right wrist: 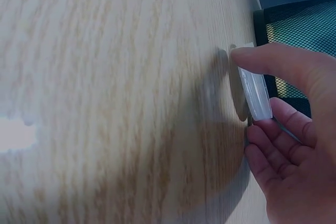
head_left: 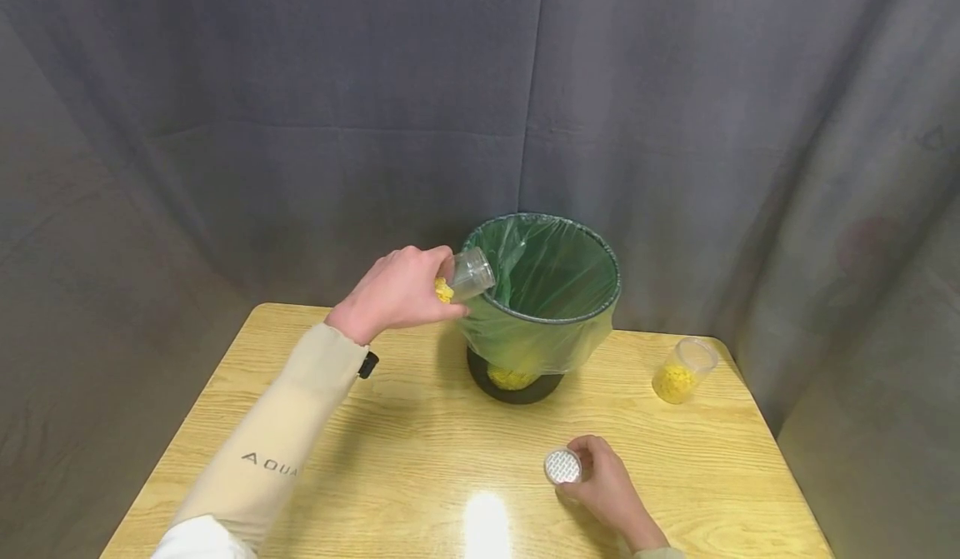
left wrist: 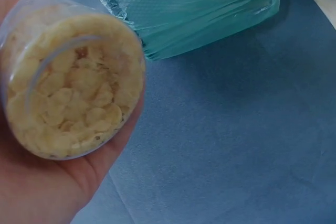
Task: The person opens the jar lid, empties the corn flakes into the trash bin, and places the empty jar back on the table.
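My left hand [head_left: 401, 288] grips a clear plastic jar [head_left: 472, 274] tipped on its side, its mouth pointing at the rim of a trash can [head_left: 551, 321]. Yellow flakes [left wrist: 79, 93] fill the bottom of that jar in the left wrist view. A thin green bag [head_left: 570, 267] lines the can and folds over its rim. Between thumb and fingers, my right hand [head_left: 603, 488] pinches a round lid [head_left: 562, 466] with a patterned white inner face, low over the table. From the side in the right wrist view, the lid [right wrist: 256, 90] looks translucent.
A second clear jar [head_left: 686, 369], partly filled with yellow flakes, stands at the right of the wooden table [head_left: 420, 459]. More yellow [head_left: 512, 377] shows low in the can, through its side. Grey curtains [head_left: 360, 126] hang behind and on both sides.
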Demonstrator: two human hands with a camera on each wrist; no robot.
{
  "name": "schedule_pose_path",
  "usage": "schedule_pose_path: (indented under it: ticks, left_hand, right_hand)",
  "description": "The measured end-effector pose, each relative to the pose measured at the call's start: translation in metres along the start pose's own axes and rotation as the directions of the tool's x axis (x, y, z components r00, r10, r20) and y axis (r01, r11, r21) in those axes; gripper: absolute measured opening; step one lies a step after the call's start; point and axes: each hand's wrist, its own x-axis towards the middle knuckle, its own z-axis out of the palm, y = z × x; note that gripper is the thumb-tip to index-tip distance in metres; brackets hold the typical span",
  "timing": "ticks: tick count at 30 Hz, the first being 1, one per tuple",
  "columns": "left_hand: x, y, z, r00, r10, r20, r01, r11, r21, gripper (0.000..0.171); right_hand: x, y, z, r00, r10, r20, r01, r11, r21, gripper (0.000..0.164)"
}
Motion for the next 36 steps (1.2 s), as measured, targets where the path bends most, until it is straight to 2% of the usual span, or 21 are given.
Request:
schedule_pose_path:
  ticks: [6, 13, 27, 36]
  left_hand:
    - [0.007, 0.002, -0.005, 0.999, -0.005, 0.042, 0.004, 1.000, 0.031, 0.030]
    - [0.015, 0.004, -0.008, 0.998, 0.003, 0.067, -0.007, 0.998, 0.064, 0.030]
    - [0.026, 0.011, -0.012, 0.994, -0.020, 0.110, 0.005, 0.991, 0.137, 0.029]
    - [0.031, 0.016, -0.009, 0.991, -0.018, 0.135, -0.015, 0.971, 0.238, 0.031]
  right_hand:
    - [-0.001, 0.000, 0.000, 1.000, 0.005, 0.004, -0.005, 1.000, -0.010, 0.057]
    - [-0.002, 0.001, -0.001, 1.000, 0.011, 0.018, -0.011, 1.000, -0.017, 0.057]
    - [-0.004, 0.001, -0.002, 1.000, 0.019, 0.024, -0.018, 0.999, -0.029, 0.057]
    - [-0.003, 0.003, 0.000, 0.999, 0.021, 0.025, -0.021, 0.999, -0.027, 0.057]
